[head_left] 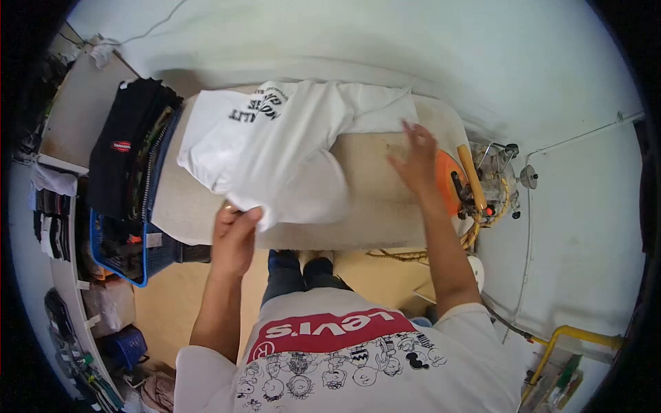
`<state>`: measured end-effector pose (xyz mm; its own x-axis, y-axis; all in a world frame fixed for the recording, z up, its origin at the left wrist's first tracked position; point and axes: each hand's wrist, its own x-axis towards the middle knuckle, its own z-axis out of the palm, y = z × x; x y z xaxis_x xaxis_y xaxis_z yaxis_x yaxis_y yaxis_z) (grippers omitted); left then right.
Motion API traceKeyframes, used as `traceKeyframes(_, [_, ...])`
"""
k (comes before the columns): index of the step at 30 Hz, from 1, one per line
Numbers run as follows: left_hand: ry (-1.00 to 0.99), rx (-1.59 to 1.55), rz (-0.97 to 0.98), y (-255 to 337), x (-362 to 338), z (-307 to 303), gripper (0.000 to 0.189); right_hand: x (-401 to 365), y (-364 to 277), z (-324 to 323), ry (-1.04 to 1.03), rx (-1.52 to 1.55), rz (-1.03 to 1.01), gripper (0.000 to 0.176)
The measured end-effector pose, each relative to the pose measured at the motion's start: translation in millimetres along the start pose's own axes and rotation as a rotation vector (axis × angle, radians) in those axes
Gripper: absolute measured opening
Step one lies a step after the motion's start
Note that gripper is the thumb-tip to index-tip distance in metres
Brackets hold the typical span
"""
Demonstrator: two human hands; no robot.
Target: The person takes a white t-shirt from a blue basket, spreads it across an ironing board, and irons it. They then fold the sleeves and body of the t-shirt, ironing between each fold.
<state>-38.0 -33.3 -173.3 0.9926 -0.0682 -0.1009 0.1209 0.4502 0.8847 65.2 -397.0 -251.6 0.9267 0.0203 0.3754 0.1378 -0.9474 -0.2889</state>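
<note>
A white T-shirt (303, 131) with dark lettering lies partly spread and partly folded over on a beige padded ironing table (379, 186). My left hand (235, 237) pinches one edge of it between thumb and fingers at the near side of the table. The cloth hangs loosely from that grip and blurs slightly to its right. Over the right part of the table, my right hand (417, 158) is empty, its fingers apart, with the fingertips close to the shirt's right end.
An iron with a wooden handle (471, 176) sits by an orange pad (449, 180) at the table's right end. Folded dark garments (120, 148) are stacked at the left, above a blue basket (118, 265). A wall runs along the back. A yellow pipe (585, 335) stands lower right.
</note>
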Motion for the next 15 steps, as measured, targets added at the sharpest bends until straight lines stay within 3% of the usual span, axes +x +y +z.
traceKeyframes(2, [-0.029,-0.003,0.147,31.5,-18.1,-4.2,0.046,19.1,-32.8,20.4,0.043,0.169,-0.129,0.099])
traceKeyframes(5, [-0.093,-0.01,0.361,61.2,-59.5,-40.1,0.065,41.9,-70.0,30.8,-0.038,0.07,-0.037,0.107])
traceKeyframes(6, [-0.185,-0.155,0.462,72.9,-78.4,-56.5,0.068,44.2,-76.1,30.7,0.051,0.104,-0.067,0.09])
traceKeyframes(7, [-0.277,-0.303,0.558,87.5,-93.2,-63.2,0.072,43.1,-70.9,33.2,0.063,0.11,-0.07,0.09])
traceKeyframes(8, [-0.514,-0.273,0.613,114.8,-102.4,-51.9,0.08,41.0,-56.6,37.6,-0.039,0.076,-0.114,0.077])
traceKeyframes(9, [-0.427,-0.298,0.686,125.5,-130.8,-96.6,0.082,40.5,-43.1,35.8,-0.14,0.039,-0.16,0.064])
traceKeyframes(10, [-0.339,-0.1,0.831,151.5,-157.2,-91.9,0.073,33.5,-35.4,22.2,-0.17,0.092,-0.151,0.053])
traceKeyframes(11, [-0.412,-0.06,0.854,168.4,-173.8,-88.3,0.071,19.7,-23.9,6.2,-0.197,0.145,-0.146,0.042])
traceKeyframes(12, [-0.487,-0.046,0.842,180.6,-185.0,-83.9,0.069,0.7,9.5,4.1,-0.213,0.368,-0.174,0.05])
traceKeyframes(13, [-0.527,-0.016,0.828,189.9,-195.4,-80.5,0.067,-21.3,23.6,-28.7,-0.289,0.524,-0.072,0.048])
traceKeyframes(14, [-0.556,0.017,0.806,195.4,-201.8,-77.3,0.065,-34.8,14.9,-97.0,-0.409,0.625,0.01,0.048])
traceKeyframes(15, [-0.582,0.045,0.776,199.6,-203.5,-73.3,0.064,-67.7,36.8,-139.3,-0.335,0.517,0.122,0.044])
